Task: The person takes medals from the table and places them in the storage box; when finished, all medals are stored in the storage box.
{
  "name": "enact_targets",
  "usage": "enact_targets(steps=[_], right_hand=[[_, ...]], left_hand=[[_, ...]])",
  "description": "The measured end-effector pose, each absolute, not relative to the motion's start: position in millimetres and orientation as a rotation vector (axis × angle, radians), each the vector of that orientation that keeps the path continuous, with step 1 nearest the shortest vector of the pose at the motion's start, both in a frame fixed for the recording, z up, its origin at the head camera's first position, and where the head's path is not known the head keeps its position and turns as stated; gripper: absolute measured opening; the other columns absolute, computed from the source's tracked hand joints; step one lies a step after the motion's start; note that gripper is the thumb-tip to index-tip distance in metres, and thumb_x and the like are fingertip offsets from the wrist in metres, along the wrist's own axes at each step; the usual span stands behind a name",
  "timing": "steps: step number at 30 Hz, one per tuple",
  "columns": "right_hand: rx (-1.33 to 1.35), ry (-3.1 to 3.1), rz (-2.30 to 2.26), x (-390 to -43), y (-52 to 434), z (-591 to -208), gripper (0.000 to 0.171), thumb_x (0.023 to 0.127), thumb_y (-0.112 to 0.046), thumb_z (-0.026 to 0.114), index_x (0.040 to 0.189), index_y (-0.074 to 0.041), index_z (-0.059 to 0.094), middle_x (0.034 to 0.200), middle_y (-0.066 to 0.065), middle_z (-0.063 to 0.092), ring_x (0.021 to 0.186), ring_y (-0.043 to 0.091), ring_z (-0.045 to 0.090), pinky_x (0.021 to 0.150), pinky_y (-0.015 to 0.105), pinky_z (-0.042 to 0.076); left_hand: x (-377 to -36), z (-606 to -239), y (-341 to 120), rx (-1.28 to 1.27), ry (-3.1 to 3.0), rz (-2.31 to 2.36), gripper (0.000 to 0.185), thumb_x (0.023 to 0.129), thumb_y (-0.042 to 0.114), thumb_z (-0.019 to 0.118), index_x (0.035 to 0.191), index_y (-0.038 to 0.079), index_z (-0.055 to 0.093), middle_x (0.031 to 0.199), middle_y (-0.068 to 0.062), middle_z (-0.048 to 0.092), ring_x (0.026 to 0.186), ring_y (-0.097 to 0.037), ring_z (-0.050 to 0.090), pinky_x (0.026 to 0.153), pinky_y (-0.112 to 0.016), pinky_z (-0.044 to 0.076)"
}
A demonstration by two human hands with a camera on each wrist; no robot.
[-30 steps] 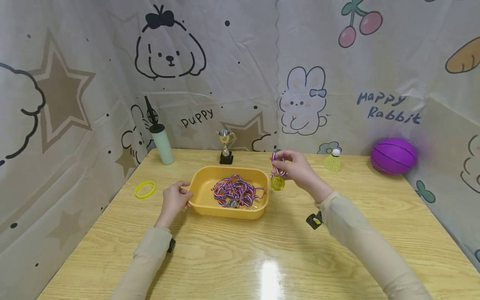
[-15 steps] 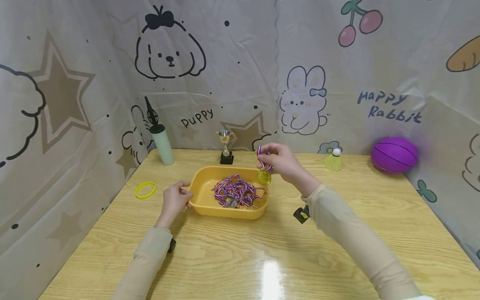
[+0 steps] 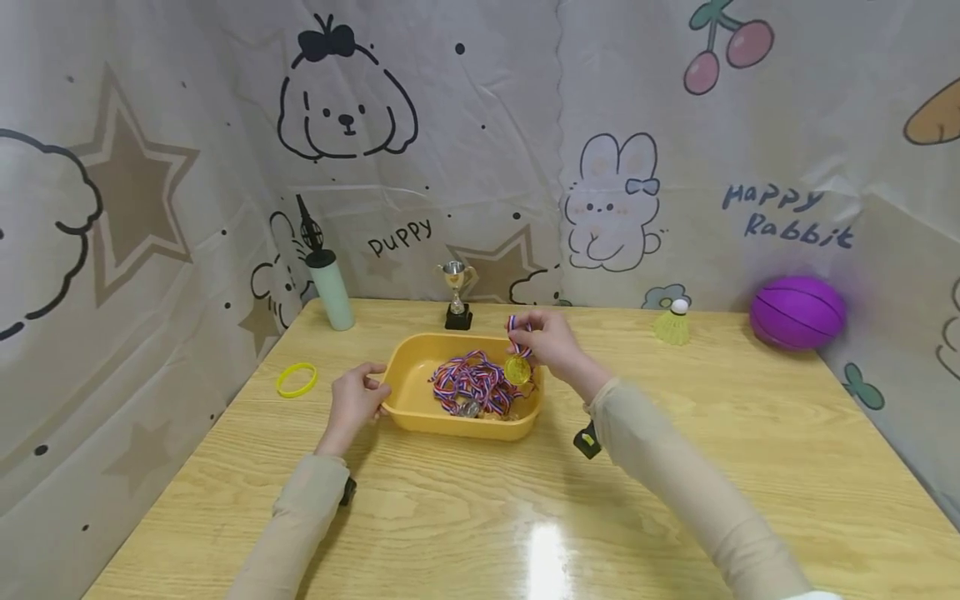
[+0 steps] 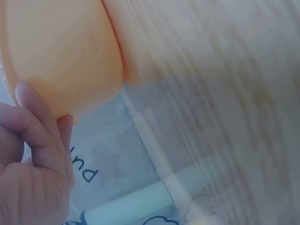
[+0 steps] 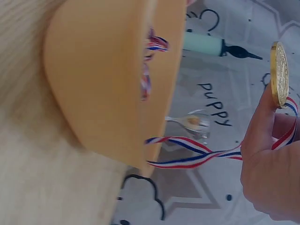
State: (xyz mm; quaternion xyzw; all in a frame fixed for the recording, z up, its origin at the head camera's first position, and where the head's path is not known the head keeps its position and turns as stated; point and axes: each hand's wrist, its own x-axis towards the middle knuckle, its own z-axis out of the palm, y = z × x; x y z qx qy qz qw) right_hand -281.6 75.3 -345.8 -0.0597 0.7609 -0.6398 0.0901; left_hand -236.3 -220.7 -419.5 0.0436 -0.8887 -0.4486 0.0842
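Observation:
A yellow plastic bin (image 3: 408, 392) sits on the wooden table, with a tangle of striped medal ribbons (image 3: 468, 379) and a silver medal (image 3: 469, 408) inside. My left hand (image 3: 352, 404) pinches the bin's left rim; the left wrist view shows that hand's fingers (image 4: 37, 108) at the rim from close by. Over the bin's right end, my right hand (image 3: 553, 343) holds a gold medal (image 3: 517, 369) by its red, white and blue ribbon. In the right wrist view the medal (image 5: 280, 75) stands edge-on beside the fingers, and its ribbon (image 5: 197, 152) trails down past the bin's rim.
Behind the bin stands a small trophy (image 3: 457, 293). A pale green hand pump (image 3: 331, 290) is at the back left, with a yellow ring (image 3: 297, 380) nearer. A yellow shuttlecock (image 3: 673, 323) and a purple ball (image 3: 797, 313) are at the back right, before a printed curtain (image 3: 510, 167).
My right hand has brought the gold medal leftward from beside the bin to above its right end, then lowered it. The left hand stays on the rim.

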Motion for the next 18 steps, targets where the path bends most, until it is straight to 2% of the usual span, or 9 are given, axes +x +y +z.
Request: enact_targets(steps=[5,9,13,18], right_hand=[[-0.200,2.307,-1.858,-281.5,69.7,-359.7,0.023,0.093,-0.001,0.056,0.113,0.009,0.059,0.100,0.017,0.064,0.066,0.008,0.066,0.050,0.022,0.051],[-0.236,2.325,-1.823,-281.8,64.8,-367.9,0.021,0.093,0.000,0.055,0.111,0.009,0.059,0.094,0.013,0.063,0.069,0.011,0.067,0.053,0.023,0.054],[-0.249,2.382,-1.766,-281.4,60.6,-374.9,0.015,0.093,-0.002,0.057,0.105,0.005,0.061,0.095,0.016,0.064,0.065,0.008,0.064,0.053,0.026,0.054],[-0.253,2.468,-1.688,-280.5,57.6,-382.4,0.012,0.092,-0.002,0.060,0.101,0.004,0.063,0.095,0.022,0.066,0.057,0.006,0.058,0.046,0.022,0.041]], left_hand=[[-236.5,-419.9,-220.1,0.137,-2.651,-1.340,0.039,0.085,-0.002,0.059,0.123,-0.005,0.059,0.087,-0.019,0.063,0.052,-0.026,0.065,0.042,-0.022,0.049],[-236.5,-419.6,-219.7,0.140,-2.647,-1.347,0.039,0.084,-0.002,0.059,0.123,-0.005,0.059,0.086,-0.020,0.064,0.052,-0.027,0.065,0.042,-0.022,0.048],[-237.0,-419.8,-219.9,0.139,-2.644,-1.350,0.039,0.084,-0.002,0.059,0.123,-0.006,0.059,0.086,-0.020,0.064,0.052,-0.028,0.065,0.042,-0.021,0.048],[-237.1,-420.0,-220.5,0.129,-2.644,-1.342,0.039,0.084,-0.003,0.058,0.122,-0.007,0.059,0.085,-0.019,0.063,0.052,-0.028,0.065,0.041,-0.021,0.048]])
